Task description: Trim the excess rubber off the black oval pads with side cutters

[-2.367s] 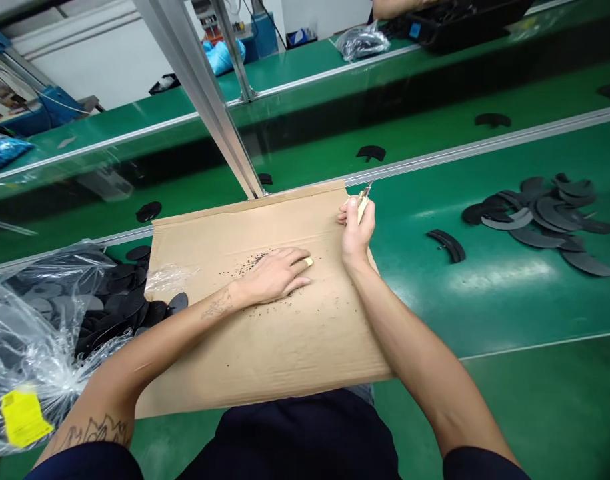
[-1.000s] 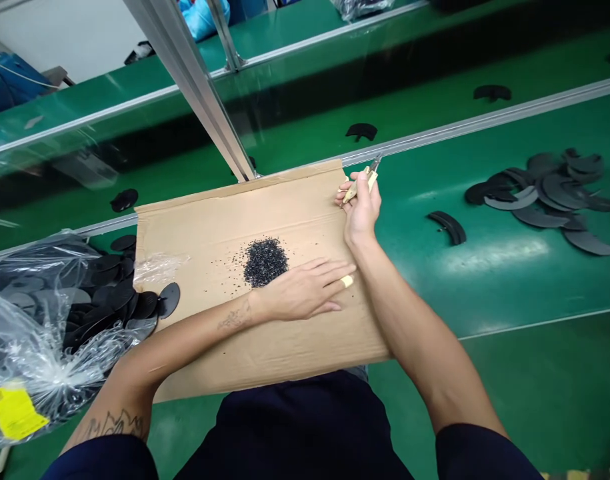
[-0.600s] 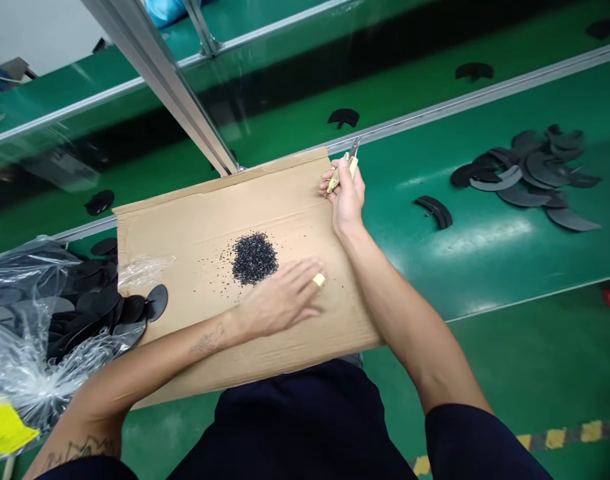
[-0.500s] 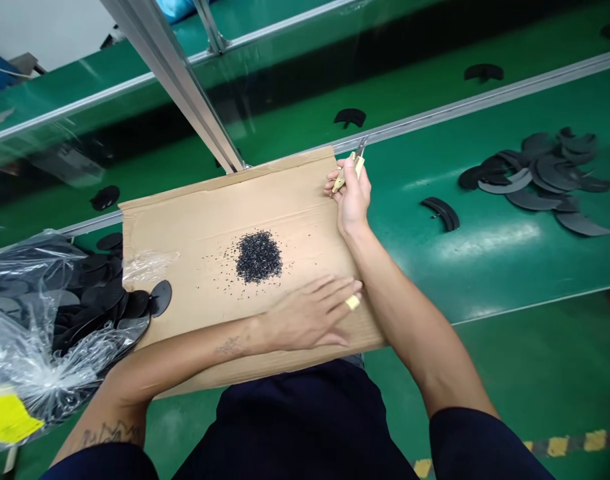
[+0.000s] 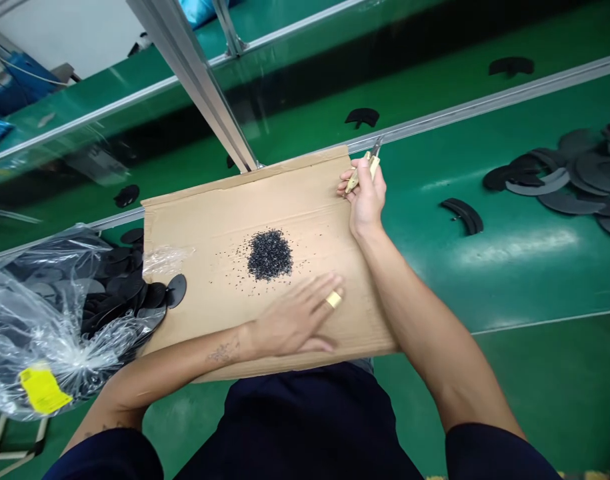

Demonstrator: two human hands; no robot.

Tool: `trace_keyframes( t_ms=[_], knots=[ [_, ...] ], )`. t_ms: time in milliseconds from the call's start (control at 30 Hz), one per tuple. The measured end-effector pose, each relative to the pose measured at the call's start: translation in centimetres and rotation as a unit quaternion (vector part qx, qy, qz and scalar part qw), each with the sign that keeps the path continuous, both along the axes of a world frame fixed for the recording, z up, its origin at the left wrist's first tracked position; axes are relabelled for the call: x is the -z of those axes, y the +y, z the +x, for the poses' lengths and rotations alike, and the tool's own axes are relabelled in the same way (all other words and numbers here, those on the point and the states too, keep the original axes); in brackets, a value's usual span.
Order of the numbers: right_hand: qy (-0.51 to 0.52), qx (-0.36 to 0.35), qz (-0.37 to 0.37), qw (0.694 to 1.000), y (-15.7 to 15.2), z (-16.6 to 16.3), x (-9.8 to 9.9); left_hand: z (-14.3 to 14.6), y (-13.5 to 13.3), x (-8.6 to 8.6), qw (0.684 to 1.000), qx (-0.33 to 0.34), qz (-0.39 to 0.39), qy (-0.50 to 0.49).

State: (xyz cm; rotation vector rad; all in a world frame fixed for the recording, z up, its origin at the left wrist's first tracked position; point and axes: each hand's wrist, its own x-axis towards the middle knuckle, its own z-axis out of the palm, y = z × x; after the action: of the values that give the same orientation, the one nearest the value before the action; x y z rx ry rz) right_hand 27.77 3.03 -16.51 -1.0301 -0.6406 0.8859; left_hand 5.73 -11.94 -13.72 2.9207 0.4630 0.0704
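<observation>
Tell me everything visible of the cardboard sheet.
The cardboard sheet is brown, creased, roughly rectangular, with a folded strip along its far edge. It lies nearly flat on the green table. Black bits are heaped mid-sheet, some scattered around; clear film lies at its left. The left hand is spread over its near part, contact unclear; the right hand is by its far right corner.

We look from one head-worn camera, facing forward and down past the dark shirt (image 5: 305, 427) to the cardboard sheet (image 5: 209, 220) close below. Our view leans, the metal rail (image 5: 459, 114) slanting up rightward, and reaches the far green counter (image 5: 119, 83) at upper left.
</observation>
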Motion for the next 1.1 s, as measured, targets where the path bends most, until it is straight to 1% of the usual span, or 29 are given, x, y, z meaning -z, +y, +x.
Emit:
trace_keyframes(
  t_ms=[67,133,200,267,333,367,467,533,633,700,767,833,967,1033,1100],
  knots=[
    [0.000,-0.004,0.002,1.000,-0.1,0.1,-0.2,0.5,-0.8,0.3,0.999,0.040,-0.037,0.001],
    [0.001,-0.006,0.005,1.000,-0.2,0.1,-0.3,0.5,-0.7,0.6,0.997,0.046,-0.058,0.002],
    [0.005,-0.005,0.008,1.000,-0.2,0.2,-0.4,0.1,0.2,0.8,0.998,0.019,-0.061,-0.005],
    [0.007,-0.005,0.010,1.000,-0.2,0.1,-0.4,-0.3,1.1,0.9,0.998,-0.022,-0.053,-0.019],
    [0.008,-0.006,0.011,1.000,-0.1,0.1,-0.4,-0.3,1.5,0.9,0.997,-0.050,-0.042,-0.032],
    [0.007,-0.005,0.012,1.000,-0.1,0.1,-0.5,-0.1,1.3,1.0,0.997,-0.051,-0.039,-0.036],
    [0.005,-0.004,0.013,1.000,0.0,0.1,-0.4,1.5,0.2,1.1,0.998,-0.026,-0.035,-0.042],
    [0.003,-0.003,0.016,1.000,0.0,0.2,-0.4,2.9,-0.1,1.2,0.998,-0.029,-0.030,-0.045],
    [-0.004,0.001,0.019,1.000,0.0,0.3,-0.4,4.1,1.0,1.3,0.995,-0.087,-0.015,-0.041],
    [-0.007,0.001,0.019,1.000,0.0,0.3,-0.4,4.3,2.1,1.2,0.991,-0.133,-0.009,-0.031],
    [-0.008,-0.002,0.020,1.000,-0.1,0.4,-0.5,4.4,2.6,1.3,0.986,-0.166,-0.005,-0.023],
    [-0.009,-0.006,0.020,1.000,-0.1,0.3,-0.5,4.6,2.5,1.5,0.986,-0.166,-0.004,-0.027],
    [-0.006,-0.002,0.019,1.000,0.0,0.3,-0.5,5.2,2.2,1.8,0.990,-0.125,-0.012,-0.058],
    [-0.006,-0.001,0.020,1.000,0.0,0.3,-0.5,5.2,2.7,1.8,0.988,-0.143,-0.014,-0.057],
    [-0.005,-0.002,0.020,1.000,0.0,0.3,-0.5,5.1,3.3,1.7,0.982,-0.184,-0.013,-0.047]
  ],
)
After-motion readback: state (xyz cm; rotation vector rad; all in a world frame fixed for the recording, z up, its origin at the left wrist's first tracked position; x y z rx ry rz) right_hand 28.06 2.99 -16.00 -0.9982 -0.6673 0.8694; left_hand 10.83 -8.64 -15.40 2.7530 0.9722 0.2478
